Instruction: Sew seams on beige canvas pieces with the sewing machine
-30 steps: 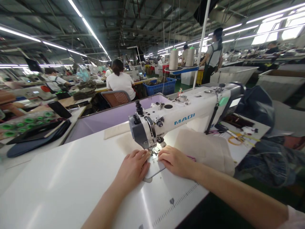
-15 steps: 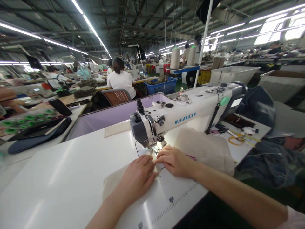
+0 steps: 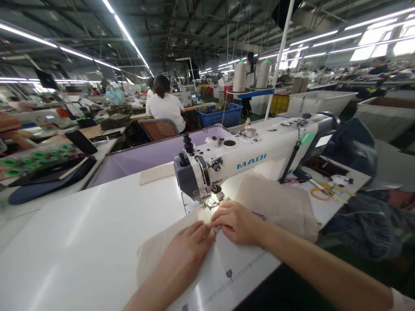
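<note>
A beige fabric piece [image 3: 154,252] lies on the white table under my left hand [image 3: 191,246]. The fingers of that hand are curled and closed on the fabric's edge, just in front of the presser foot [image 3: 212,203]. Beside it, my right hand [image 3: 238,222] pinches the same edge, its fingertips nearly touching the left ones; the exact grip is hidden. Both hands sit at the needle end of a white sewing machine [image 3: 253,160], whose lamp lights the spot. To the right, beige fabric [image 3: 275,203] spreads under the machine arm.
Scissors [image 3: 320,188] and small tools lie right of the machine. A flat beige piece [image 3: 157,174] rests at the table's back edge. Thread cones [image 3: 240,77] stand behind, near a blue basket [image 3: 220,115]. A co-worker in white [image 3: 165,106] sits ahead.
My left hand has drawn slightly back toward me, away from the presser foot, and more beige fabric shows in front of the foot. My right hand stays nearly in place.
</note>
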A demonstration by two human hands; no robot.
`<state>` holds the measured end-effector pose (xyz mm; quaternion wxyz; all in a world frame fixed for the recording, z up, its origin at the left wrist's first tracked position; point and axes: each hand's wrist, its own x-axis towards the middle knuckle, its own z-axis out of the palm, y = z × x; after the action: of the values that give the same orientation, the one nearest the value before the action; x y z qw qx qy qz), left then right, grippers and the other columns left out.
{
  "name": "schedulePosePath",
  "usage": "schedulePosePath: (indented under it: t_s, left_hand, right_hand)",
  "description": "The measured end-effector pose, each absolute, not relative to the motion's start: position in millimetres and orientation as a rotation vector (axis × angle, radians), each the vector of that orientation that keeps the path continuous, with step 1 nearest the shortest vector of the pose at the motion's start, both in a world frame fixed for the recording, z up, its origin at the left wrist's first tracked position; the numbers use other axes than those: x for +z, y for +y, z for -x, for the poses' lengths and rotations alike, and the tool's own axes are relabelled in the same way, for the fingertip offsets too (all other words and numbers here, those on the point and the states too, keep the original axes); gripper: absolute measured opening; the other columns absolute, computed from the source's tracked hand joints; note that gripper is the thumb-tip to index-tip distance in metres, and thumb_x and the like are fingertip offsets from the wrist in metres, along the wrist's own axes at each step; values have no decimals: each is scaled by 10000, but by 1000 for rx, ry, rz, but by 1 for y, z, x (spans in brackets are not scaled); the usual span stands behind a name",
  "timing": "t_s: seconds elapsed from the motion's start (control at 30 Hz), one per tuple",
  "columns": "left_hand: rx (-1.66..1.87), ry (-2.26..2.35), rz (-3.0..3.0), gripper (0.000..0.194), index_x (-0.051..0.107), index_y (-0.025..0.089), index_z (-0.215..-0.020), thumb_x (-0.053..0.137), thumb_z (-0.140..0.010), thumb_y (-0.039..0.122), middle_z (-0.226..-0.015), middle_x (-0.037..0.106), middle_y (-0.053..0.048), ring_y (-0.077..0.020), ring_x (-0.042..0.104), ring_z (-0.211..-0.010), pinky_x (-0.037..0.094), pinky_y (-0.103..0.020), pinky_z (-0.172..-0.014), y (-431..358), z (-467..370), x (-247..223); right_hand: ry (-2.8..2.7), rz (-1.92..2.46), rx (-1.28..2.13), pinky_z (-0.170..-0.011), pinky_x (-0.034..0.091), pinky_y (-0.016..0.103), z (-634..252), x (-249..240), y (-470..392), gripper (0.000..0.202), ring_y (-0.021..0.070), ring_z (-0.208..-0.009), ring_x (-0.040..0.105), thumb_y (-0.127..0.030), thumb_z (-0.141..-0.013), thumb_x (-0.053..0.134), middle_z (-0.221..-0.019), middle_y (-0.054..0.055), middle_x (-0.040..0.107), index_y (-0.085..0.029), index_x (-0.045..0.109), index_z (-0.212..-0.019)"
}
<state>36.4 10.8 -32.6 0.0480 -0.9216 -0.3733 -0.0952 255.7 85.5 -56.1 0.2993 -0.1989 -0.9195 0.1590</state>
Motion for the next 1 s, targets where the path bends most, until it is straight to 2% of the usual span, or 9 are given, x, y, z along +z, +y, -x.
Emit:
schedulePosePath:
  t_s: [0.2, 0.37, 0.7, 1.0]
  left_hand:
    - [-319, -1206, 2847, 266, 623, 202, -1206, 458, -998, 184, -1166, 701, -104, -282, 641, -1167, 608, -433, -925, 8, -40, -28]
    - [-394, -1248, 2846, 277, 622, 242, -1230, 456, -1011, 216, -1158, 698, -87, -266, 646, -1154, 600, -424, -940, 10, -40, -29]
    - [-388, -1280, 2808, 281, 615, 225, -1227, 458, -994, 208, -1195, 680, -92, -261, 631, -1159, 569, -437, -982, 23, -34, -31]
    - [-365, -1324, 2775, 330, 632, 220, -1280, 472, -999, 278, -1284, 676, -104, -284, 634, -1193, 546, -467, -1013, 34, -26, -32]
  right_hand:
    - [-2454, 535, 374, -907, 472, 383, -256, -54, 85, 262, 219, -931, 604, -37, -811, 551, -969, 45, 747, -186, 731, -929]
    - [-2499, 553, 368, -929, 465, 382, -257, -52, 85, 277, 213, -948, 596, -44, -834, 554, -1017, 43, 744, -194, 728, -990]
    - [-2553, 639, 350, -969, 446, 379, -255, -49, 86, 270, 218, -1020, 570, -39, -898, 556, -1134, 58, 707, -183, 708, -1069]
    - [-2534, 782, 245, -915, 454, 368, -251, -50, 86, 265, 219, -984, 561, -75, -946, 538, -1047, 63, 665, -207, 701, -1109]
